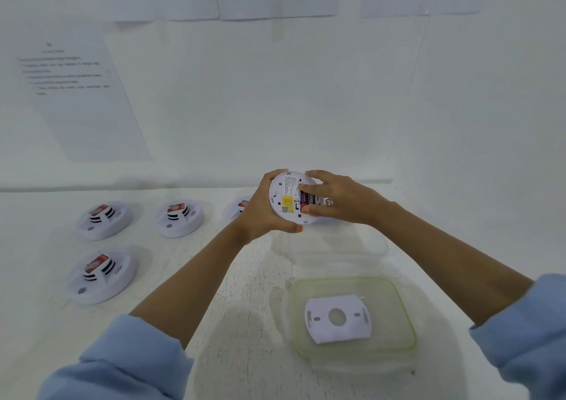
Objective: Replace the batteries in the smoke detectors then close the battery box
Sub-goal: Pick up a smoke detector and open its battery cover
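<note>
Head view: the left hand [263, 216] grips the round white plastic smoke detector [286, 199] by its rim, raised above the table, back towards the camera. The right hand [340, 200] pinches the dark rectangular battery [309, 202] between finger and thumb, in its bay. The person should press it in squarely, with the contacts aligned.
</note>
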